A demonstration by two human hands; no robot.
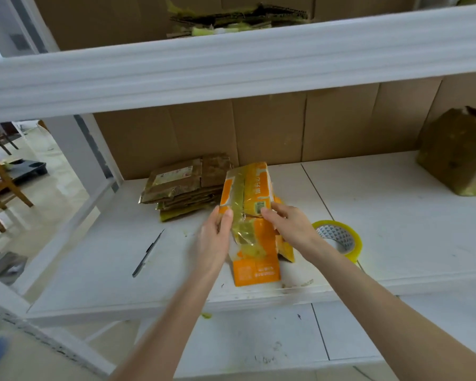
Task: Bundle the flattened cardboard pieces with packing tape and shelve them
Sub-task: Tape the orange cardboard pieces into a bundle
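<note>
An orange flattened cardboard bundle wrapped in clear tape lies on the white middle shelf, its far end raised. My left hand grips its left edge, thumb on top. My right hand holds its right edge with fingers curled over it. A brown taped cardboard bundle lies just behind to the left. A roll of packing tape sits right of my right hand.
A dark utility knife lies on the shelf to the left. A brown cardboard box stands at the back right. More cardboard rests on the upper shelf. A wooden chair stands on the floor at left.
</note>
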